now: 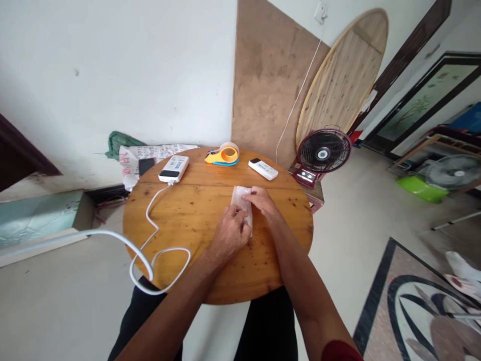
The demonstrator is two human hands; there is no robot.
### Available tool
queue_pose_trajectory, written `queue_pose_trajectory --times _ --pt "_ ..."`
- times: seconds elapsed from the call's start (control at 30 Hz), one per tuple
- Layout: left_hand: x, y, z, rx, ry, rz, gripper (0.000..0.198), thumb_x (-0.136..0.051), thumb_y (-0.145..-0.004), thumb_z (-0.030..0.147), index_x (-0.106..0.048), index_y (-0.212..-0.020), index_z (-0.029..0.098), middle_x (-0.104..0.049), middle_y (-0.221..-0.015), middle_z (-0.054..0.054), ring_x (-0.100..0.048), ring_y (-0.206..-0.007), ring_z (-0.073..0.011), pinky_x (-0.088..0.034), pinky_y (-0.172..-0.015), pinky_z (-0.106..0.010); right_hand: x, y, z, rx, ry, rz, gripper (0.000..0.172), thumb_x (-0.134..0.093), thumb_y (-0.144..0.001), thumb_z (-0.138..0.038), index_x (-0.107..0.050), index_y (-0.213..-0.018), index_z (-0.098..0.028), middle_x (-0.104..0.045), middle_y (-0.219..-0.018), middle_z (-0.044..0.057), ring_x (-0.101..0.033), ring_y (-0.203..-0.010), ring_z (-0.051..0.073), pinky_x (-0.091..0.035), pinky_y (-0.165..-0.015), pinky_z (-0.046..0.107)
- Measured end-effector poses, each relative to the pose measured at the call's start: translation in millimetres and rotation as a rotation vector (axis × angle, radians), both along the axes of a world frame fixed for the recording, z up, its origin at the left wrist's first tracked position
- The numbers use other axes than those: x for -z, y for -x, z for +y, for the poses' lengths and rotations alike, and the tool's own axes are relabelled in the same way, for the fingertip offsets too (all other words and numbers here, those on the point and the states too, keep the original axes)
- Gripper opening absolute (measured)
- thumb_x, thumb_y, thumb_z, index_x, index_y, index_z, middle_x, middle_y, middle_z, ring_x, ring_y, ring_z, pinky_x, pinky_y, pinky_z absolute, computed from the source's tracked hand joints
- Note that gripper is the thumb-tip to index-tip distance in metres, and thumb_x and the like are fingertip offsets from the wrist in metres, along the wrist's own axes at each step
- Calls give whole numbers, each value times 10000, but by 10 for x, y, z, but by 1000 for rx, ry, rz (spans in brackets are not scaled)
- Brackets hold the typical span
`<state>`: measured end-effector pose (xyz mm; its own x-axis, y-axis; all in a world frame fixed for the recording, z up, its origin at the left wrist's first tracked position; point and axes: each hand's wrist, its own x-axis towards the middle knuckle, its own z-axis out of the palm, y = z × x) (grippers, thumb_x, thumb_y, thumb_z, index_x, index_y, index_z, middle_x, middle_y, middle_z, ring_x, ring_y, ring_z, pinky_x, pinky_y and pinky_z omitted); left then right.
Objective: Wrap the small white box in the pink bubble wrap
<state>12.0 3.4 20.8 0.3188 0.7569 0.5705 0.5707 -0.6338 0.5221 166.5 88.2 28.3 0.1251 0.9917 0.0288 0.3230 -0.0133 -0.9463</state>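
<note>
A whitish, translucent wrapped packet point(240, 198) lies lengthwise on the round wooden table point(173, 220), in front of me. My left hand point(230, 230) rests on its lower left part, fingers curled and pressed onto the wrap. At the packet's upper right edge, my right hand point(261, 199) has its thumb and fingers closed on the wrap. What is inside the packet cannot be made out. Beyond the hands sits an orange and blue tape dispenser point(223, 154) with a roll of tape.
A white power bank point(175, 169) with a white cable point(148, 215) lies at the table's back left; the cable loops toward the front left. Another white device point(263, 169) lies at the back right. A fan point(323, 151) stands beyond the table's right edge.
</note>
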Motion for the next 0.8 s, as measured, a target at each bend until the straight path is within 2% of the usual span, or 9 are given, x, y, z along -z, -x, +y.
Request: queue_pose_trajectory --times 0.17,0.37,0.67,0.8 --pt "7 -2 -2 -32 -7 16 252 -518 -750 118 -676 -936 182 -563 -1034 -97 -552 -991 -238 -503 -914 -385 18 30 -39 14 -27 47 197 -677 -584 -304 -531 -632 -181 -536 -576 -81 -458 -570 91 -356 -541 216" --pt "-18 -2 -21 -38 -15 22 252 -508 -750 119 -681 -927 169 -565 -1029 -106 -545 -979 -251 -500 -900 -407 31 32 -51 -78 2 172 184 -680 -598 -274 -595 -716 -161 -621 -639 -38 -530 -607 113 -397 -555 220" --pt "28 -2 19 -64 0 -31 294 -520 -758 134 -679 -1003 168 -550 -1060 -106 -547 -998 -245 -503 -906 -391 192 51 109 38 -121 135 171 -621 -637 -328 -539 -682 -185 -488 -595 -85 -417 -583 87 -336 -526 201" --pt "26 14 31 -119 -15 30 284 -535 -777 160 -691 -1014 183 -534 -1109 -115 -533 -1025 -269 -497 -914 -425 227 44 148 38 -141 116 168 -621 -630 -326 -530 -654 -187 -460 -579 -86 -395 -581 89 -322 -519 203"
